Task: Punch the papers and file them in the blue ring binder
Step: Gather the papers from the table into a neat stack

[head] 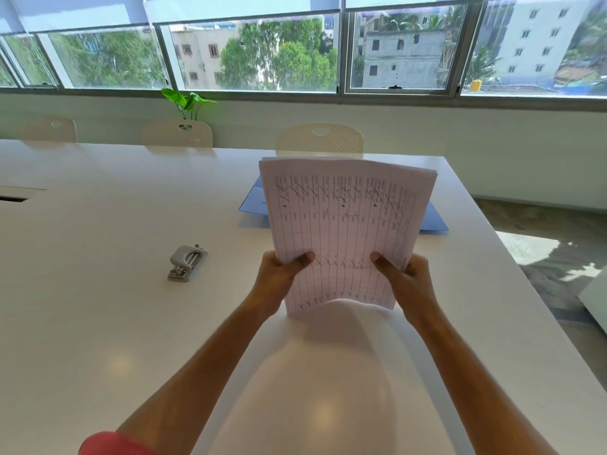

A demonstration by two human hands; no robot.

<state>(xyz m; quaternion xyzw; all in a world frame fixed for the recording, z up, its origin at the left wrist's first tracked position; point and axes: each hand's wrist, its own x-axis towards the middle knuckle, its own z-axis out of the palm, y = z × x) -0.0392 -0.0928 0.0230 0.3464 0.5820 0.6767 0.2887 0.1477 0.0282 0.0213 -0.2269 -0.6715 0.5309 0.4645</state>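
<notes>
A stack of printed papers [345, 224] with ruled tables stands upright on the white table [98, 323], its lower edge touching the surface. My left hand [279, 277] grips the stack's left side and my right hand [405, 280] grips its right side, thumbs on the front sheet. Behind the papers lies the blue ring binder [254, 201], mostly hidden, with corners showing to the left and right of the stack. A grey hole punch [187, 263] sits on the table to the left of my hands, apart from them.
Three cream chairs [320, 139] stand along the far side of the table under a row of windows. A small green plant [187, 101] rises behind the middle chair. The table's right edge [525, 290] drops to a grey floor.
</notes>
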